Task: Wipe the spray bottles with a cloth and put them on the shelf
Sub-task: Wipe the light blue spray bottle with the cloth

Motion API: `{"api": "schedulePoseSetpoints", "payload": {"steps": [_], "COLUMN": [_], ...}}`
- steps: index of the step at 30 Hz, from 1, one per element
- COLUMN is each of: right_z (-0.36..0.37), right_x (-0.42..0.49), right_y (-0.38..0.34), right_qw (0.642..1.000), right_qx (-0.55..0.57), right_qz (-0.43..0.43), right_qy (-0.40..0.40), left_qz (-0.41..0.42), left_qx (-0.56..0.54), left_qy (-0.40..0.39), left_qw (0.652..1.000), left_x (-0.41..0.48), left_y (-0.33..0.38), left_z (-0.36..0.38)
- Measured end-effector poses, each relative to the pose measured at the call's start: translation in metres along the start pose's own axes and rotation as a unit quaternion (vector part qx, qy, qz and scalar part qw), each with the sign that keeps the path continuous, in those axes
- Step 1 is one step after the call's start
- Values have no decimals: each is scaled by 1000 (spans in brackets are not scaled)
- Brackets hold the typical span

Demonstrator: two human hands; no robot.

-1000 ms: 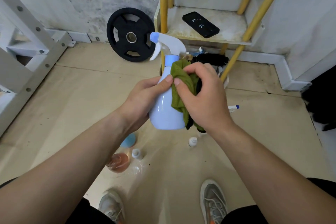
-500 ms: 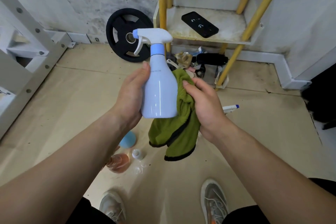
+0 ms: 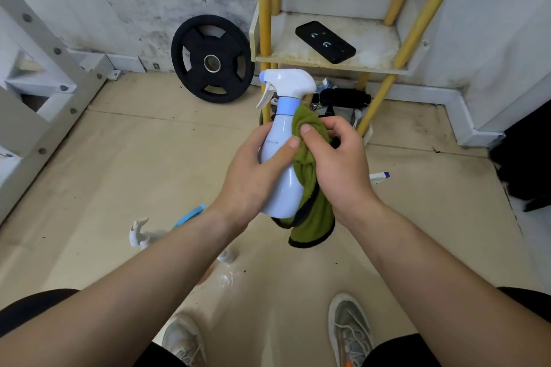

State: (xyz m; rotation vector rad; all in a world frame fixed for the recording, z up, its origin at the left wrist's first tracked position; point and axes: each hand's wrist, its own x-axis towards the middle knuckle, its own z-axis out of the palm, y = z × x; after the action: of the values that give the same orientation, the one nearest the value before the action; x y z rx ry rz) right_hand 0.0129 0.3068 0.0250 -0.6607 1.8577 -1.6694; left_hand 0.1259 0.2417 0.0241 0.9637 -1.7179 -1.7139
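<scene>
A pale blue spray bottle (image 3: 283, 185) with a white trigger head is upright in mid-air at the centre, nozzle to the left. My left hand (image 3: 253, 176) is wrapped around its body from the left. My right hand (image 3: 340, 164) presses a green cloth (image 3: 310, 211) with a dark edge against the bottle's right side and neck; the cloth's lower end hangs loose. The yellow-legged shelf (image 3: 372, 50) stands behind, against the wall. More spray bottles (image 3: 140, 235) lie on the floor under my left forearm, partly hidden.
A black phone (image 3: 325, 42) lies on the shelf board. A black weight plate (image 3: 212, 59) leans on the wall left of the shelf. Clutter sits under the shelf. A white metal frame (image 3: 44, 98) stands at left. My shoes (image 3: 348, 328) are at the bottom.
The bottle has shifted right and slightly lower. My right hand has brought the cloth back up against the bottle's neck and side after it hung lower half a second ago.
</scene>
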Motion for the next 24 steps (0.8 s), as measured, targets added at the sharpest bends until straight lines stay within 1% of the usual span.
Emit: {"api": "schedulePoseSetpoints", "payload": {"steps": [3, 7, 10, 11, 13, 16, 18, 20, 22, 24], "right_z": [1, 1, 7, 10, 13, 13, 12, 10, 6, 1], "right_x": [3, 3, -8, -13, -22, -27, -27, -22, -15, -8], "right_y": [4, 9, 16, 19, 22, 16, 10, 7, 4, 2], "right_qw": [996, 981, 975, 977, 987, 998, 996, 990, 992, 997], "right_qx": [56, 124, 109, 95, 53, -11, -56, -88, -83, -50], "right_qz": [63, 144, 179, 175, 135, 18, -60, -102, -95, -34], "right_qy": [-1, -35, -68, -70, -70, -54, -41, -33, -31, -39], "left_qz": [11, -6, -34, -43, -57, -60, -67, -78, -93, -108], "left_qx": [-1, -43, -108, -123, -138, -131, -132, -139, -135, -124], "left_qy": [0, 34, 60, 68, 84, 93, 85, 68, 50, 29], "left_qw": [1000, 998, 992, 989, 985, 985, 985, 985, 985, 986], "left_x": [0, 5, 12, 14, 18, 20, 19, 17, 15, 13], "left_y": [-2, 4, 12, 14, 14, 7, 4, 4, 4, 5], "left_z": [-2, -6, -14, -16, -22, -23, -20, -16, -14, -13]}}
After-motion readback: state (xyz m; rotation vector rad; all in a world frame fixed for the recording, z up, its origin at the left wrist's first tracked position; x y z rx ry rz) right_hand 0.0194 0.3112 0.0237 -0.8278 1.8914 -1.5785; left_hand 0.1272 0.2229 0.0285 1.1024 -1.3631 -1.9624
